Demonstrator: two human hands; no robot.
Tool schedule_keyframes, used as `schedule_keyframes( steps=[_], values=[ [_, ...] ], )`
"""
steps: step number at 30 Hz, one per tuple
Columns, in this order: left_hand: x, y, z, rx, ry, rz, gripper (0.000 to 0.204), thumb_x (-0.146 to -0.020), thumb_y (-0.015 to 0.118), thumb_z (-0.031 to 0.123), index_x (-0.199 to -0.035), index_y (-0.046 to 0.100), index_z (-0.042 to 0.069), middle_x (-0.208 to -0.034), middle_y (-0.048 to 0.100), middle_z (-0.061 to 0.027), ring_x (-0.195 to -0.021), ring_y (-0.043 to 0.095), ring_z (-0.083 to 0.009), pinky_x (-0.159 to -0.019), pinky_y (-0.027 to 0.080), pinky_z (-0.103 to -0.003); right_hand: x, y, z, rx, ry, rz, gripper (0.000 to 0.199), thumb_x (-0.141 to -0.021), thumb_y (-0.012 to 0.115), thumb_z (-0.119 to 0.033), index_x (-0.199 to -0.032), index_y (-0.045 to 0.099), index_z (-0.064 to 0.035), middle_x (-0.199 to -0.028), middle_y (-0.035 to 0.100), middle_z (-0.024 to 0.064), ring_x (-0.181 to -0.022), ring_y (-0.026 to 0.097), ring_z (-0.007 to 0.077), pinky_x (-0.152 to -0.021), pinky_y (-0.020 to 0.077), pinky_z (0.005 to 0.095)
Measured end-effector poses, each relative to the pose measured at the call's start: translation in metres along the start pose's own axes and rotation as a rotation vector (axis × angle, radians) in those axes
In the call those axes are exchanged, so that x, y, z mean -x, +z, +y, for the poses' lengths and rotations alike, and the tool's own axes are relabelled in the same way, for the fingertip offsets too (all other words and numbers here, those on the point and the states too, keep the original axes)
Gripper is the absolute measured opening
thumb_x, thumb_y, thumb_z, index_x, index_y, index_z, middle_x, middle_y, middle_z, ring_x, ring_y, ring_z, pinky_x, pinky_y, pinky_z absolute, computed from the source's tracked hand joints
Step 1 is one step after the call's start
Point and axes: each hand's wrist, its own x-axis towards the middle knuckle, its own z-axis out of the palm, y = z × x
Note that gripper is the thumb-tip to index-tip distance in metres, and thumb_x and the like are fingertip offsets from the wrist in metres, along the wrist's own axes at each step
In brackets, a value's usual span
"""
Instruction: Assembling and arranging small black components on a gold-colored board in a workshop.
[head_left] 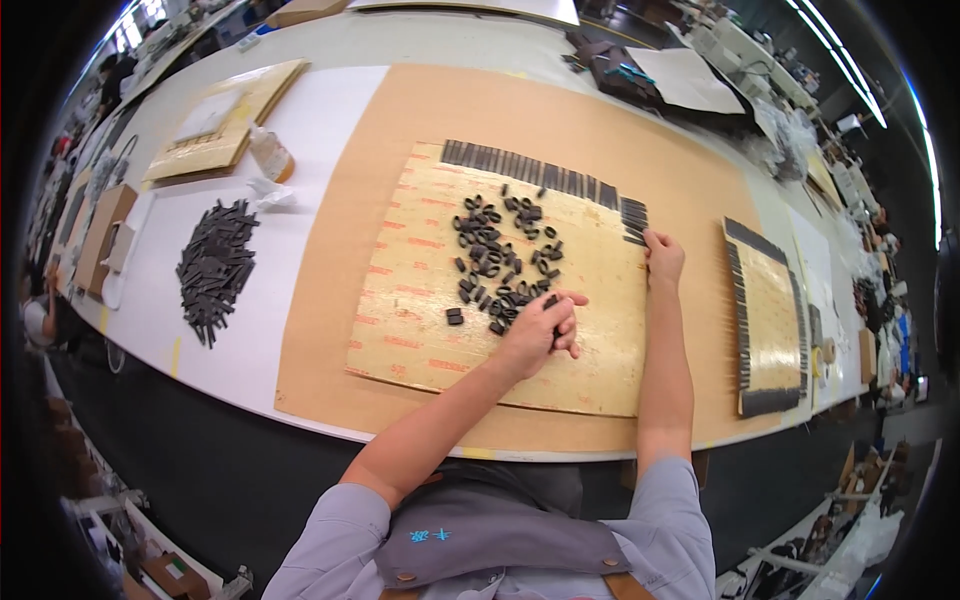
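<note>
A board (410,300) wrapped in yellowish tape with red print lies before me. Dark strips (530,172) line its far edge side by side, and a few more sit at its upper right edge. At the lowest of these, my right hand (663,258) pinches a black strip against the board's edge; its fingertips partly hide it. My left hand (545,330) hovers over the board's lower middle, fingers curled round small black loops, their number hidden. Beside it spreads a loose heap of small black loops (490,255), with one pair (454,316) set apart.
Left of the board is a pile of black strips (215,270). A bottle (270,153) and another taped board (225,120) are behind it. To the right, a smaller board (770,320) has dark strips along its edges. Brown paper (330,330) covers the table under the work.
</note>
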Motion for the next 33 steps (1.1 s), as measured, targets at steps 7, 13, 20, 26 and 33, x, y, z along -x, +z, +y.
schedule_keyframes(
  steps=[7,13,20,26,33],
  values=[
    [0.0,-0.006,-0.009,0.052,-0.07,0.02,0.036,-0.098,0.044,0.032,-0.116,0.043,0.001,-0.064,0.032,0.0037,-0.048,0.031,-0.007,-0.045,0.032,-0.024,0.061,-0.008,-0.05,-0.249,-0.17,-0.053,0.005,-0.085,0.063,-0.004,-0.086,0.061,0.0012,-0.069,0.055,0.0004,-0.056,0.049,0.0064,-0.05,0.0406,0.0198],
    [0.006,0.008,-0.004,0.255,-0.043,0.026,0.048,-0.093,0.045,0.05,-0.108,0.052,0.005,-0.061,0.032,0.0055,-0.046,0.031,-0.006,-0.042,0.029,-0.021,0.208,0.003,-0.111,0.196,-0.886,-0.478,0.015,-0.075,0.068,0.008,-0.087,0.063,0.0011,-0.079,0.061,0.0077,-0.066,0.059,0.0146,-0.061,0.0483,0.0234],
    [0.0,-0.012,0.009,0.0,0.006,0.093,0.018,-0.093,0.047,0.02,-0.097,0.053,0.004,-0.066,0.05,-0.0008,-0.049,0.044,-0.0091,-0.043,0.036,-0.024,0.189,0.006,-0.117,0.119,-0.624,-0.706,0.013,-0.079,0.069,-0.002,-0.09,0.064,-0.0005,-0.081,0.063,0.0065,-0.062,0.06,0.012,-0.051,0.0477,0.0251],
    [-0.003,0.01,0.0,-0.035,0.022,0.092,0.023,-0.095,0.044,0.018,-0.104,0.048,-0.003,-0.067,0.049,-0.0039,-0.054,0.052,-0.0163,-0.065,0.054,-0.038,0.019,-0.027,-0.063,0.242,-0.06,-0.138,0.034,-0.086,0.063,-0.026,-0.099,0.061,0.0056,-0.081,0.061,0.0064,-0.058,0.057,0.0099,-0.047,0.0444,0.0212],
    [0.002,0.003,-0.001,-0.051,-0.058,0.031,0.026,-0.095,0.048,0.019,-0.108,0.049,-0.003,-0.064,0.037,0.0015,-0.05,0.039,-0.0092,-0.052,0.046,-0.028,-0.027,-0.01,-0.031,0.046,0.264,-0.202,0.024,-0.083,0.067,-0.024,-0.086,0.063,0.0002,-0.07,0.059,0.0049,-0.053,0.053,0.0088,-0.042,0.0395,0.021]
  ],
)
